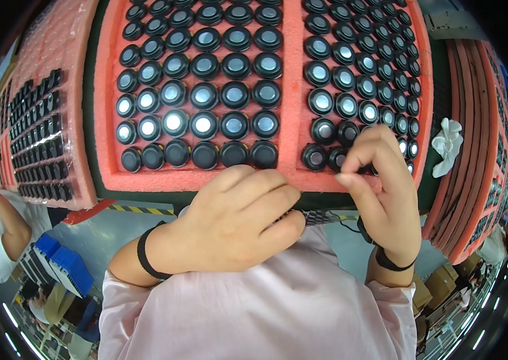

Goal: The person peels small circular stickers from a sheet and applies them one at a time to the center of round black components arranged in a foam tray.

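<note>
While we look down at a pink foam tray (291, 120), we see 2 bare hands at its near edge. The left hand (242, 216) is half curled, its fingers bent over in front of the tray's rim; a bit of something dark shows beneath them, but we cannot tell whether it is held. The right hand (389, 192) has its thumb and index finger bent toward each other, tips nearly meeting by the front of the tray's right section; we cannot tell whether anything is pinched there. The round black caps (234, 154) sit in rows in the tray's 2 sections, most with a silvery disc on top, though the 6 in the left section's nearest row show plain dark tops. We find a dark band (146, 252) on each wrist. To the right, a crumpled white cloth (447, 147) lies between the tray and a stack of pink foam sheets (476, 120). To the left, we see black parts (41, 168) under clear plastic, and beyond them a co-worker (8, 234) in a white top
</note>
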A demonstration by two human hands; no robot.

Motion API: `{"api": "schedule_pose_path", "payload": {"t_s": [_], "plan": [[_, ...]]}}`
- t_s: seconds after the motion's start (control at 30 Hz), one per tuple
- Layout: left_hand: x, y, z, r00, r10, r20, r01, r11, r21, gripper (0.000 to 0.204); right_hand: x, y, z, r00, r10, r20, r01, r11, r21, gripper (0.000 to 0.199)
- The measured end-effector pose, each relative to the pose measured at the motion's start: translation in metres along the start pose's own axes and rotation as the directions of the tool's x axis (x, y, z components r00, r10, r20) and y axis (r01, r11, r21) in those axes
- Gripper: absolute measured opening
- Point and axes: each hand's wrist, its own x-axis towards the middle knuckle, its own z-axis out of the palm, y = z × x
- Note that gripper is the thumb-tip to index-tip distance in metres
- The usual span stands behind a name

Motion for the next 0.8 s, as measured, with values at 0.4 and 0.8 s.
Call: {"api": "schedule_pose_path", "payload": {"t_s": [0.4,0.8], "plan": [[0.008,-0.002,0.015,0.990,0.091,0.110,-0.113,0.969,0.217,0.019,0.016,0.016,0.008,0.999,-0.036,0.023,0.040,0.978,-0.206,0.013],[0.008,0.000,0.015,0.986,0.078,0.147,-0.112,0.965,0.238,0.023,0.014,0.017,0.011,0.998,-0.052,0.022,0.056,0.960,-0.274,0.013]]}}
